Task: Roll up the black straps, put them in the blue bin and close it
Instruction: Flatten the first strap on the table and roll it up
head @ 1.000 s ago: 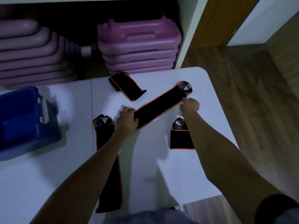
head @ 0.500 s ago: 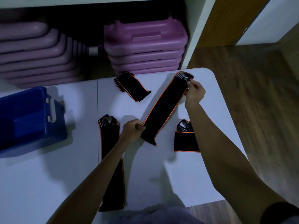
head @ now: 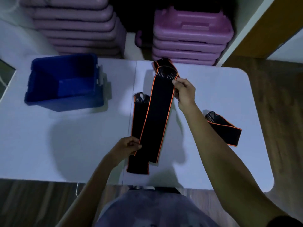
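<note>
A long black strap with orange edging is stretched between both hands above the white table. My right hand pinches its far looped end; my left hand grips its near end. A second long strap lies flat beneath it on the table. A third strap lies at the table's far edge, partly hidden by the held one. A shorter folded strap lies to the right of my right forearm. The blue bin stands open at the far left of the table, nothing visible inside.
Stacks of purple plastic steps fill the shelf behind the table, with more purple steps at the left. Wooden floor lies to the right and in front. The bin's grey latch faces right.
The held strap has been lifted and turned from a diagonal to almost straight away from me. It now hangs over the second strap. The view has shifted, bringing the bin nearer the middle.
</note>
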